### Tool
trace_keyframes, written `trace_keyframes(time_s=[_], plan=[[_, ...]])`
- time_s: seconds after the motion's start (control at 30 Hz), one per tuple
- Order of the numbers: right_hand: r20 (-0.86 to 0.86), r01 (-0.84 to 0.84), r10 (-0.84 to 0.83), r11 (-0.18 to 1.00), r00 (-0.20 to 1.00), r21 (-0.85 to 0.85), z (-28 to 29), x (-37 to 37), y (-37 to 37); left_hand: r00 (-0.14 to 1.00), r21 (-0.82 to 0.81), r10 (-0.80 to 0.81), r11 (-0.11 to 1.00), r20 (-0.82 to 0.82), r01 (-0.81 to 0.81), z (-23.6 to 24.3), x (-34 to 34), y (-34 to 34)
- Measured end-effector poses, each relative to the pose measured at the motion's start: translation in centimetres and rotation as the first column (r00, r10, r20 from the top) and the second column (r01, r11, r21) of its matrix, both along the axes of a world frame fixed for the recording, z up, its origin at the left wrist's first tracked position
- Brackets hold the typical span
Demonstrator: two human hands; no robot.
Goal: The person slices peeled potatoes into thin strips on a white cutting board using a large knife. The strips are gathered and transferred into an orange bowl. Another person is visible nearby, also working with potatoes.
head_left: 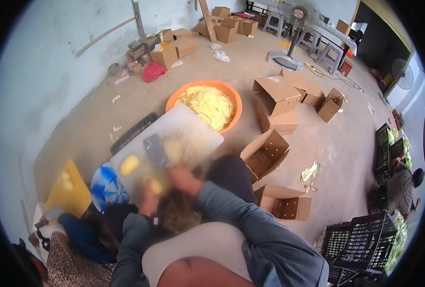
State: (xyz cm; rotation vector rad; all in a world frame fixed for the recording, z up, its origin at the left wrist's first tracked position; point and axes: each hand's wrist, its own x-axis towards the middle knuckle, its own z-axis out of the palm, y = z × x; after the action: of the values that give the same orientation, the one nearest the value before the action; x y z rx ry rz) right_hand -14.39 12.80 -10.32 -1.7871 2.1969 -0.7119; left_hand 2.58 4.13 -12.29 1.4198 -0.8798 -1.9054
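A large white cutting board [198, 126] lies in front of me. My right hand [185, 180] is closed round the handle of a cleaver [156, 151], whose wide dark blade points away over the board. At the board's near edge my left hand [149, 200] has its fingers closed on a peeled yellow potato [154, 185]. A second peeled potato [129, 165] rests on the board, left of the blade. Right of the blade is a blurred pale yellow heap [175, 149], perhaps cut pieces. Beyond the board, yellow shreds [206, 103] fill an orange tub [238, 107].
Open cardboard boxes [266, 154] stand to the right. A yellow board [73, 193] with pale pieces and a blue-white round thing [108, 187] are left, near another person [78, 253]. Black crates [361, 241] and a person [400, 184] are far right; a fan [298, 13] stands behind.
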Motion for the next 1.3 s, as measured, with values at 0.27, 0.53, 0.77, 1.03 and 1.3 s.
trace_keyframes(time_s=[0.27,0.53,0.77,1.03,1.3], plan=[[-0.18,0.098,-0.079,0.99,0.98,0.102,-3.1,2.9,-2.7,0.909,-0.593,0.105,0.787,0.403,0.172,-4.7,-1.7,-4.9],[-0.174,0.257,-0.238,0.962,0.956,0.093,-6.0,1.4,-2.2,0.715,-0.421,0.051,0.836,0.697,0.351,-5.5,-3.0,-3.7],[0.142,0.306,-0.312,0.95,0.94,0.059,-6.1,-0.1,-3.8,0.722,-0.598,0.182,0.709,0.667,0.374,-6.8,-3.2,-5.5],[0.681,0.144,-0.35,0.929,0.644,0.341,-0.4,-0.4,-3.2,0.639,-0.377,0.042,0.836,0.768,0.399,-4.5,-3.2,-3.8],[0.252,0.12,-0.178,0.966,0.951,0.231,-3.0,3.3,-2.5,0.635,-0.383,0.053,0.835,0.771,0.395,-3.3,-3.1,-3.3]])
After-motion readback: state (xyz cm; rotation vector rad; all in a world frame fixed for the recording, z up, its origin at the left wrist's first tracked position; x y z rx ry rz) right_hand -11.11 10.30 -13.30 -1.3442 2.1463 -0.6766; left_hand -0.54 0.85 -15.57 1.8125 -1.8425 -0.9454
